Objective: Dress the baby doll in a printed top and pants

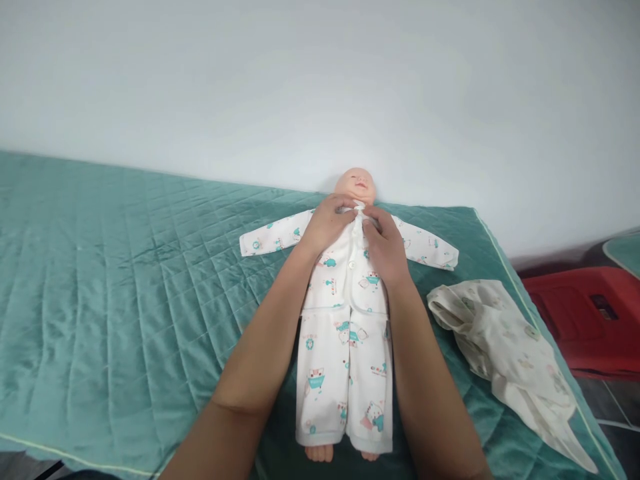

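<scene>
A baby doll [361, 179] lies on its back, its head toward the wall. It wears a white printed baby jacket [327, 283] with sleeves spread to both sides, and matching trousers [320, 373] from which its toes stick out. My left hand [327, 223] is closed at the jacket's collar, fingers pinching the left front edge just under the doll's chin. Opposite it, my right hand [387, 245] pinches the right front edge near the neck. Lower on the jacket front a button [351, 265] shows. My fingers partly hide the top of the opening.
Everything lies on a green quilted bed cover [150, 300] against a pale wall [250, 87]. A crumpled cream printed garment [505, 347] rests to the right, near the bed's edge. Beyond that edge stands a red plastic object [580, 313] above a dark tiled floor.
</scene>
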A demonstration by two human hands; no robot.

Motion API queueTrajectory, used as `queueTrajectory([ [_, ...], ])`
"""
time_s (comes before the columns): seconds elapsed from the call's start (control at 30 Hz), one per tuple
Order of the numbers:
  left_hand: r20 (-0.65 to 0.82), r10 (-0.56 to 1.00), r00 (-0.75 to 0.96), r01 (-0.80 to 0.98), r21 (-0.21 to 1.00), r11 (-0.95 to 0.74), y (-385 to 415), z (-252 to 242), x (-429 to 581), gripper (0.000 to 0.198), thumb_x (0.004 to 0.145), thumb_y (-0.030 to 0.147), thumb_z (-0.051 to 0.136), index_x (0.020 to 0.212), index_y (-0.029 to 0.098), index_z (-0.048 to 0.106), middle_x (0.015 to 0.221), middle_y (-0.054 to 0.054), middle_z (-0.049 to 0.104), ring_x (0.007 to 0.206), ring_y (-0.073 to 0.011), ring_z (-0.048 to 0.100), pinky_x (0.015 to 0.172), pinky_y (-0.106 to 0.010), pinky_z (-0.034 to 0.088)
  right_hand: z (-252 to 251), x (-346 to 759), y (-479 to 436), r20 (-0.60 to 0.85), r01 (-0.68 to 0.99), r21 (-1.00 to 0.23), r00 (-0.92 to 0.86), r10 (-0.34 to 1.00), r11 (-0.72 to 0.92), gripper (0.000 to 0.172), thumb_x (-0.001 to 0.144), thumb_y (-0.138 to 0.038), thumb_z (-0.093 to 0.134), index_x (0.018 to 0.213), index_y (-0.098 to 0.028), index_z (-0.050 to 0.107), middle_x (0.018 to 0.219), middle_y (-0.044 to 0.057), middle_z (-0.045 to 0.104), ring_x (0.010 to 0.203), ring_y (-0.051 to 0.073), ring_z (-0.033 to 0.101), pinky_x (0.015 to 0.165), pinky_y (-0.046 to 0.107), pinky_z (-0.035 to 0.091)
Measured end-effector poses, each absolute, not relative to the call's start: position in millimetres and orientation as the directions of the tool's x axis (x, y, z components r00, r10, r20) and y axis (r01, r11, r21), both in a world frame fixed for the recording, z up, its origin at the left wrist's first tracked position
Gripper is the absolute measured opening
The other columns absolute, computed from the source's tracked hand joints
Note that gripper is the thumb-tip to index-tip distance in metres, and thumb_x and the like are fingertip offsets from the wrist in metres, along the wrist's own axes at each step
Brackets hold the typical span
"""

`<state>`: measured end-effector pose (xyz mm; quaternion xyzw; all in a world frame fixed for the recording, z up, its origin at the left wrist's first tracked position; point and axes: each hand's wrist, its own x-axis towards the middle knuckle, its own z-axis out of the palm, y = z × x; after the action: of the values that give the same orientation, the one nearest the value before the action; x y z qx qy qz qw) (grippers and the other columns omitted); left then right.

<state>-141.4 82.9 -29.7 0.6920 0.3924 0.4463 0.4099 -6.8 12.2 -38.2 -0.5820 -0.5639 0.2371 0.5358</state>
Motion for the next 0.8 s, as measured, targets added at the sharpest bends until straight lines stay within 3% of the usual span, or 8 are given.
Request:
queueTrajectory([
  [0.2, 0.315, 0.900, 0.302, 0.175, 0.909, -0.377, 82.6, -28.3, -141.5, 0.010, 0.081, 0.017, 0.063, 0.088, 0.020, 0.070, 0.119, -0.005, 0.070, 0.121, -0.0202, 0.061, 0.110, -0.034, 0.040, -38.2, -6.7, 11.9, 0.359, 0.421, -0.873, 0.218, 0.908, 0.244, 0.023, 0.092, -0.033, 0.048, 0.105, -0.025, 0.066, 0.134, 0.006, 0.063, 0.131, 0.023, 0.053, 0.117, 0.047, 0.036],
  [0.5, 0.289, 0.906, 0.308, 0.183, 0.917, -0.355, 87.3, -30.8, -141.5, 0.008, 0.081, 0.017, 0.064, 0.086, 0.020, 0.070, 0.121, -0.005, 0.069, 0.122, -0.0203, 0.060, 0.112, -0.035, 0.039, -37.1, -8.8, 11.5, 0.355, 0.470, -0.856, 0.229, 0.906, 0.216, 0.029, 0.093, -0.031, 0.047, 0.110, -0.025, 0.069, 0.137, 0.007, 0.063, 0.133, 0.023, 0.053, 0.118, 0.048, 0.036],
  [0.8, 0.270, 0.898, 0.348, 0.035, 0.953, -0.300, 88.2, -34.3, -143.7, 0.006, 0.084, 0.022, 0.065, 0.087, 0.018, 0.070, 0.124, -0.007, 0.067, 0.120, -0.0207, 0.061, 0.109, -0.035, 0.041, -34.5, -8.5, 10.5, 0.353, 0.557, -0.804, 0.164, 0.921, 0.209, 0.037, 0.096, -0.035, 0.045, 0.117, -0.026, 0.074, 0.143, 0.005, 0.061, 0.140, 0.026, 0.047, 0.122, 0.055, 0.030],
])
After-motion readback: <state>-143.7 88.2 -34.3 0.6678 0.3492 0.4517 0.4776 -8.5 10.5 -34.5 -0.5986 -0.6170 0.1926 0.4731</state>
